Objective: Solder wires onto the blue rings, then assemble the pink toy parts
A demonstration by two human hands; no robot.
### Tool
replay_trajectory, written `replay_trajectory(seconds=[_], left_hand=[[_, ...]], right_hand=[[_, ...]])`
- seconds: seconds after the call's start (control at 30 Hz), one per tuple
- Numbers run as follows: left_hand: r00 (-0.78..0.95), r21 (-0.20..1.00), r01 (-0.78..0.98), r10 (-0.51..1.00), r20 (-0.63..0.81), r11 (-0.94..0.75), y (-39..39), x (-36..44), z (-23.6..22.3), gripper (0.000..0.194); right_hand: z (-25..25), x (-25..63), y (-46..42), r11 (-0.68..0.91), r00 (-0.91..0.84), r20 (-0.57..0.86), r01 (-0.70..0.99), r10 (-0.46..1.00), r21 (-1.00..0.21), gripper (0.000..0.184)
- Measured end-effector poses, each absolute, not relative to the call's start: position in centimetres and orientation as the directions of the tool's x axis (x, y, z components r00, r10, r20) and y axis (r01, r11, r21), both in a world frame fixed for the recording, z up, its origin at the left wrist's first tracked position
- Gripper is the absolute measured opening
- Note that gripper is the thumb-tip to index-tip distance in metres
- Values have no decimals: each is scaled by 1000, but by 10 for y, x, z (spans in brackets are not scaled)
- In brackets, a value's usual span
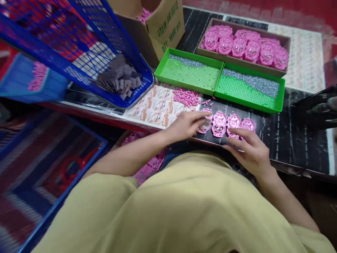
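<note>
Four pink plastic casings stand in a row along the near table edge. My left hand (185, 125) reaches over the leftmost casing (207, 127), its fingers stretched across it and partly hiding it. Beside it, the second casing (219, 124) shows small shiny metal parts at its lower end. My right hand (251, 149) has its thumb and fingers apart, with fingertips at the lower part of the third casing (233, 122). It partly covers the rightmost casing (248, 124). A pile of small pink pegs (186, 97) lies beyond my left hand.
Two green trays (217, 92) hold small metal pieces. Behind them is a carton (285, 72) of pink casings. A tilted blue basket (123, 103) with dark flat pieces stands left, near a tall cardboard box (168, 31). A dark object (316, 109) is at the right.
</note>
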State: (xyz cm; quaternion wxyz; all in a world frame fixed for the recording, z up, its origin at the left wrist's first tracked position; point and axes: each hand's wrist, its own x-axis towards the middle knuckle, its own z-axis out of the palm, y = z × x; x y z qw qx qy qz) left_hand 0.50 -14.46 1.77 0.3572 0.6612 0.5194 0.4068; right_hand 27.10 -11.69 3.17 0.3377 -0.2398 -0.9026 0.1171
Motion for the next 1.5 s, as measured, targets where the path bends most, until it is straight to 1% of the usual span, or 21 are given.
replay_trajectory(seconds=[0.03, 0.1, 0.17, 0.23, 0.33, 0.4, 0.43, 0.5, 0.57, 0.6, 0.63, 0.7, 0.77, 0.87, 0.97, 1.07, 1.2, 1.27, 1.37, 1.43, 1.5], left_hand=[[164, 961, 254, 984, 71, -111, -151, 23, 16, 36], [200, 998, 27, 978, -60, 56, -160, 47, 15, 45], [205, 984, -99, 970, -128, 151, -165, 59, 12, 48], [195, 968, -151, 966, -168, 199, -167, 63, 9, 47], [186, 960, -155, 961, -203, 233, -168, 65, 5, 44], [209, 977, -86, 963, -172, 193, -170, 62, 5, 44], [207, 991, -16, 970, -127, 133, -170, 58, 7, 44], [132, 976, 208, 991, 35, -62, -170, 42, 13, 39], [7, 841, 499, 971, 240, -212, -165, 11, 21, 30], [-38, 750, 623, 949, 312, -222, -161, -9, 26, 26], [-80, 671, 716, 932, 353, -192, -156, -31, 30, 25], [-179, 536, 842, 905, 385, -61, -146, -80, 40, 25], [-299, 430, 896, 864, 405, 108, -139, -125, 51, 26], [-448, 309, 883, 830, 332, 353, -130, -169, 67, 29], [-561, 137, 828, 812, 162, 544, -117, -179, 69, 32], [-577, 20, 817, 816, 42, 576, -102, -173, 58, 30], [-569, -47, 823, 821, -50, 567, -91, -181, 42, 48], [-564, -33, 826, 826, -28, 563, -90, -190, 38, 47], [-557, 79, 830, 825, 90, 552, -94, -203, 39, 22], [-554, 236, 830, 799, 234, 506, -98, -202, 41, 9], [-548, 460, 806, 764, 340, 373, -99, -189, 42, 7]], right_hand=[[30, 267, -117, 877, -675, 561, 336, 479, -344, 14], [28, 263, -117, 909, -700, 581, 297, 416, -293, 15], [26, 260, -117, 924, -702, 601, 273, 382, -268, 13], [24, 260, -117, 921, -703, 595, 275, 389, -277, 11], [22, 259, -114, 909, -720, 559, 271, 410, -318, 7], [20, 260, -110, 892, -723, 534, 272, 438, -362, 6], [18, 260, -106, 875, -719, 516, 291, 466, -386, 6], [13, 261, -97, 835, -697, 475, 363, 538, -414, 6], [4, 263, -87, 809, -675, 452, 432, 584, -399, 7], [0, 264, -83, 809, -672, 453, 450, 586, -378, 9], [-4, 265, -80, 817, -675, 462, 455, 576, -353, 10], [-9, 267, -77, 843, -696, 476, 444, 538, -304, 10], [-10, 268, -77, 867, -722, 480, 418, 498, -272, 10], [-7, 270, -76, 884, -732, 497, 403, 466, -236, 12], [-1, 273, -75, 886, -720, 518, 396, 463, -242, 12], [2, 274, -74, 884, -716, 518, 379, 468, -275, 10], [0, 273, -72, 884, -717, 518, 360, 467, -300, 11], [0, 273, -71, 884, -707, 532, 361, 466, -295, 10], [0, 272, -70, 885, -698, 544, 367, 465, -286, 10], [1, 270, -70, 883, -698, 541, 362, 469, -298, 9], [3, 266, -70, 887, -699, 548, 339, 460, -312, 10]])
